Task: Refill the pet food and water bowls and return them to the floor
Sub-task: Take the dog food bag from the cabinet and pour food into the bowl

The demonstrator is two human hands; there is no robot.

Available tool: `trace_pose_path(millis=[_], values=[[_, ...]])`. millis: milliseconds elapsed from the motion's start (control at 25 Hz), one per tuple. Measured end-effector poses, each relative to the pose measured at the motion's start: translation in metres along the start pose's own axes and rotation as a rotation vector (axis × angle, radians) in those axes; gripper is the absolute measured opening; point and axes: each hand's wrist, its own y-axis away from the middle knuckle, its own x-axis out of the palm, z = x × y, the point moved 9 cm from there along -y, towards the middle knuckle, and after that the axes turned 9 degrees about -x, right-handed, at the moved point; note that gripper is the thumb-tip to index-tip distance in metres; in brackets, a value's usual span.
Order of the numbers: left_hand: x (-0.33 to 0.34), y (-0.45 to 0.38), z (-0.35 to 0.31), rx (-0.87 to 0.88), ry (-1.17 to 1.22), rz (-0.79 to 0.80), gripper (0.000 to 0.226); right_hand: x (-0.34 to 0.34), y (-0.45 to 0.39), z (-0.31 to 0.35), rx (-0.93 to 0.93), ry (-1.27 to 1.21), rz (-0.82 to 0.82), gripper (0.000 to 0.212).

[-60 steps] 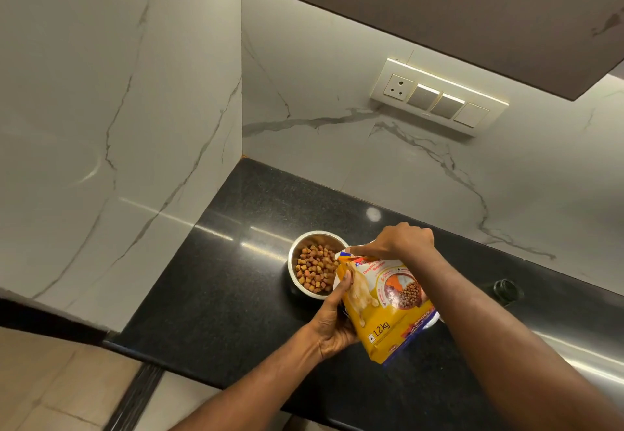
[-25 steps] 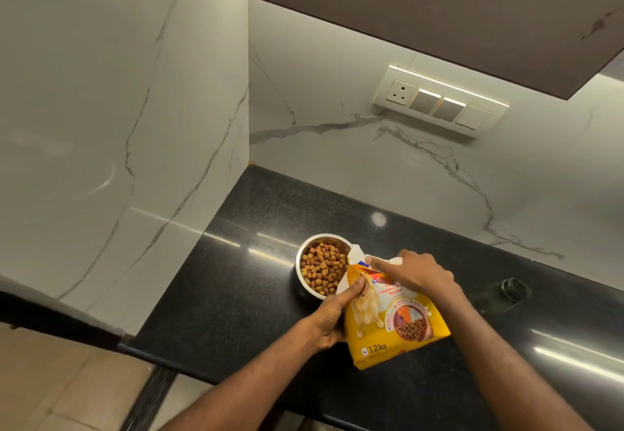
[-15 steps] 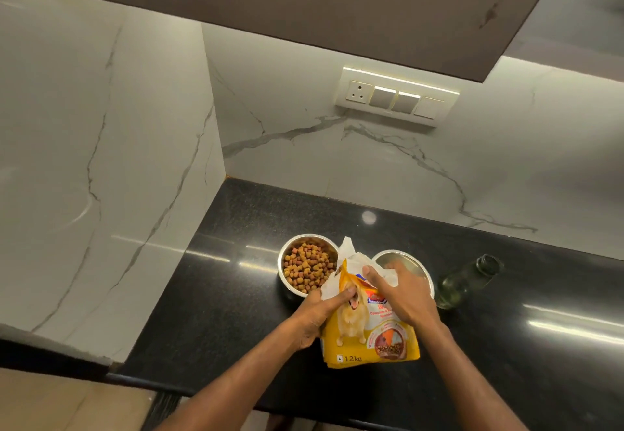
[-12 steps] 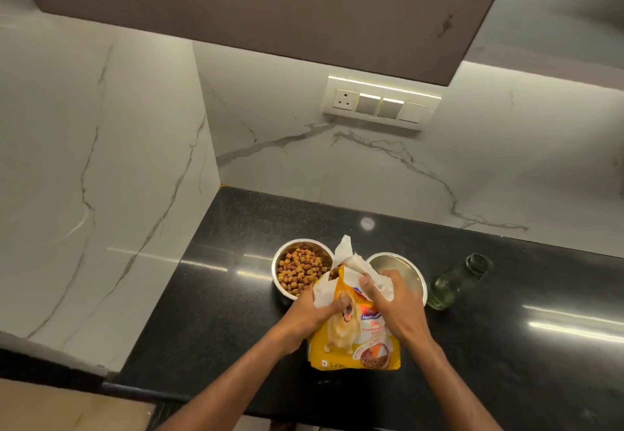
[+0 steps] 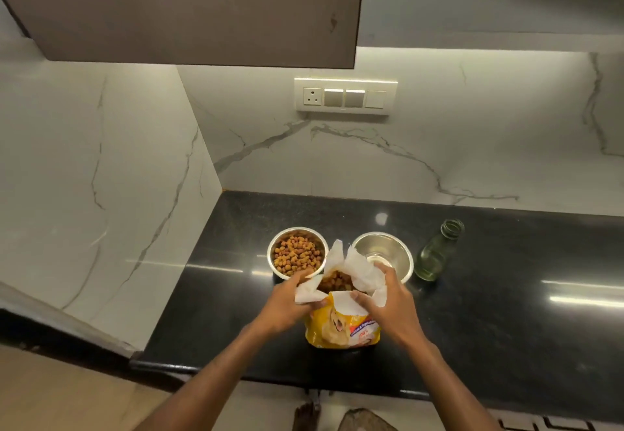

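On the black surface (image 5: 506,312), the food bowl (image 5: 297,252) sits farthest left, a steel dish heaped with brown kibble. Just in front of it and to its right stands the yellow pet food bag (image 5: 342,324), upright, its white-lined top splayed open so that kibble shows inside. The left hand (image 5: 287,305) has a closed grip on the bag's left flap, thumb on the near side and fingers behind it. The right hand (image 5: 391,302) pinches the right and near flaps in the same closed way (the fingertips sit on the white lining). Behind that hand is the water bowl (image 5: 383,251), steel and shiny inside. Just beside it, to the right, stands an uncapped glass bottle (image 5: 435,255).
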Motion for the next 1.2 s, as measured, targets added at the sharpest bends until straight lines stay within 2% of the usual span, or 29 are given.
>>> trace_pose_path(millis=[80, 160, 200, 240, 320, 360, 400, 440, 520, 600, 640, 720, 760, 800, 840, 880, 920, 1000, 1080, 1160, 1200], values=[[-0.018, 0.013, -0.024, 0.142, -0.204, -0.097, 0.074, -0.018, 0.004, 0.008, -0.109, -0.064, 0.031, 0.097], [-0.027, 0.023, -0.052, 0.274, -0.347, -0.126, 0.059, -0.025, 0.007, 0.022, -0.258, -0.055, 0.200, 0.114], [-0.029, 0.029, -0.067, 0.345, -0.430, -0.144, 0.050, -0.026, 0.010, 0.031, -0.334, 0.051, 0.298, 0.116], [-0.029, 0.033, -0.081, 0.411, -0.519, -0.153, 0.040, -0.024, 0.012, 0.039, -0.427, 0.194, 0.381, 0.110], [-0.028, 0.033, -0.099, 0.491, -0.666, -0.052, 0.026, -0.024, 0.008, 0.052, -0.580, 0.358, 0.409, 0.079], [-0.030, 0.032, -0.104, 0.483, -0.726, 0.048, 0.025, -0.030, 0.003, 0.056, -0.598, 0.330, 0.373, 0.064], [-0.033, 0.031, -0.107, 0.462, -0.797, 0.142, 0.025, -0.039, -0.003, 0.057, -0.573, 0.263, 0.325, 0.058], [-0.039, 0.030, -0.109, 0.451, -0.875, 0.196, 0.022, -0.048, -0.009, 0.055, -0.517, 0.185, 0.291, 0.061], [-0.054, 0.029, -0.112, 0.446, -0.938, 0.181, 0.013, -0.059, -0.012, 0.045, -0.392, 0.030, 0.234, 0.070], [-0.059, 0.032, -0.107, 0.490, -0.799, 0.087, 0.021, -0.057, -0.007, 0.032, -0.294, -0.091, 0.148, 0.060], [-0.059, 0.036, -0.101, 0.520, -0.644, 0.039, 0.038, -0.055, -0.005, 0.024, -0.245, -0.135, 0.111, 0.058], [-0.054, 0.034, -0.066, 0.409, -0.293, 0.032, 0.098, -0.051, 0.001, 0.008, -0.128, -0.278, 0.120, 0.081], [-0.044, 0.032, -0.043, 0.308, -0.213, 0.068, 0.126, -0.045, 0.005, -0.001, -0.069, -0.355, 0.158, 0.099], [-0.027, 0.031, -0.022, 0.215, -0.203, 0.120, 0.143, -0.035, 0.011, -0.006, -0.040, -0.396, 0.217, 0.114], [-0.009, 0.029, -0.007, 0.153, -0.208, 0.181, 0.148, -0.022, 0.017, -0.007, -0.040, -0.375, 0.280, 0.124], [0.009, 0.022, 0.001, 0.134, -0.196, 0.215, 0.146, -0.007, 0.022, -0.007, -0.062, -0.321, 0.309, 0.125], [0.022, 0.013, 0.000, 0.140, -0.158, 0.205, 0.143, 0.003, 0.023, -0.003, -0.094, -0.241, 0.279, 0.116], [0.032, -0.008, -0.015, 0.149, -0.050, 0.146, 0.136, 0.010, 0.014, 0.004, -0.072, -0.181, 0.080, 0.072], [0.020, -0.029, -0.030, 0.174, 0.033, 0.096, 0.101, 0.004, -0.006, 0.007, 0.021, -0.245, -0.050, 0.032], [-0.021, -0.048, -0.042, 0.157, 0.150, 0.005, 0.063, -0.009, -0.032, 0.033, -0.024, -0.299, -0.029, 0.018], [-0.044, -0.058, -0.057, 0.178, 0.203, -0.003, 0.059, -0.023, -0.050, 0.049, -0.053, -0.306, -0.021, 0.018]])
